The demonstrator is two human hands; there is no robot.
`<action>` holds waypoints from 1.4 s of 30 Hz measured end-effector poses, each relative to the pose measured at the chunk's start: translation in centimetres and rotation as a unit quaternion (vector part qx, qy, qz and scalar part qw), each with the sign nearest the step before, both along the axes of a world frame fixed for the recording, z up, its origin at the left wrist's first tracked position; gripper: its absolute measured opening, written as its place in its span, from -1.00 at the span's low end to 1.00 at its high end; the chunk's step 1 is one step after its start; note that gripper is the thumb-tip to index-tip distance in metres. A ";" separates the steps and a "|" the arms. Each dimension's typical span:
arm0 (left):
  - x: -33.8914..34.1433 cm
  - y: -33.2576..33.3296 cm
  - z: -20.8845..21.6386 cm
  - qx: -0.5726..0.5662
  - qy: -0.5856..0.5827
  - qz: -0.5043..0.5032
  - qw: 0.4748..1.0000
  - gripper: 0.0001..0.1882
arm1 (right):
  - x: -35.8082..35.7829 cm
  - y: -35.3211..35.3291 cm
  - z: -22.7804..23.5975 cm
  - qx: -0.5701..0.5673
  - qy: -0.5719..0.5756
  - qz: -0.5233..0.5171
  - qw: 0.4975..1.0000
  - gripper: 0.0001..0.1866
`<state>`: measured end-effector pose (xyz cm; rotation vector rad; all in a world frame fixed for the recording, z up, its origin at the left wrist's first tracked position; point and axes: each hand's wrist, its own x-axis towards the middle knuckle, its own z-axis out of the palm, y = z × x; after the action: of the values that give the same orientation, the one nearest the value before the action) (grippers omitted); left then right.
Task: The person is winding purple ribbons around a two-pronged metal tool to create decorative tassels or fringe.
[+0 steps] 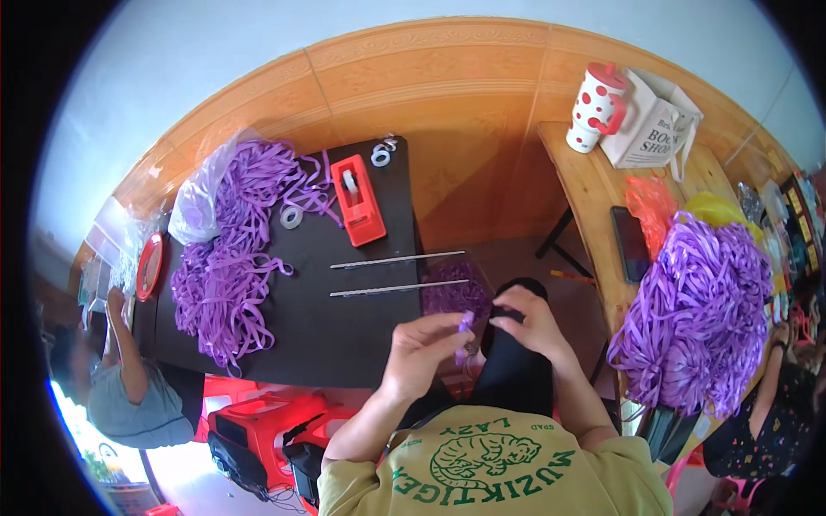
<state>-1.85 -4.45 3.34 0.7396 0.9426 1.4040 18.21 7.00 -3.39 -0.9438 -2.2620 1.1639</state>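
My left hand (422, 351) is closed in a pinch on a short piece of purple ribbon (465, 327), held above my lap. To its right my right hand (535, 325) is raised with thumb and forefinger curved apart, and nothing shows between them. Just beyond my hands, two thin metal rods (397, 260) (400, 288) lie side by side on the dark table (335, 335), their ends sticking out past its edge. Under those ends sits a heap of purple ribbon (454, 288), partly hidden by my hands.
On the dark table are a ribbon pile (228, 288), a plastic bag (196, 202), a red tape dispenser (358, 199) and tape rolls (292, 217). A wooden table (594, 198) at right bears another ribbon pile (697, 318), a phone (631, 244) and a dotted tumbler (595, 107). People sit at both sides.
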 end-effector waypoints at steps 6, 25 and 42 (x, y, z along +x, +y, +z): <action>2.0 0.6 -1.4 -0.041 0.083 -0.054 0.994 -0.74 | -2.7 0.1 3.9 0.092 0.234 0.097 0.963 -0.59; 3.4 0.8 -4.8 -0.087 0.033 0.012 0.996 -0.70 | -2.2 0.7 2.4 0.408 0.046 0.002 0.912 -0.69; 5.1 7.8 -10.5 0.033 -0.019 0.252 0.967 -0.89 | -7.8 8.9 1.1 0.477 0.060 -0.024 0.876 -0.77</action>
<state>3.22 3.36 -7.11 0.5362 1.1060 1.8923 10.38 15.88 -2.29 -0.4816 -2.2521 -0.0157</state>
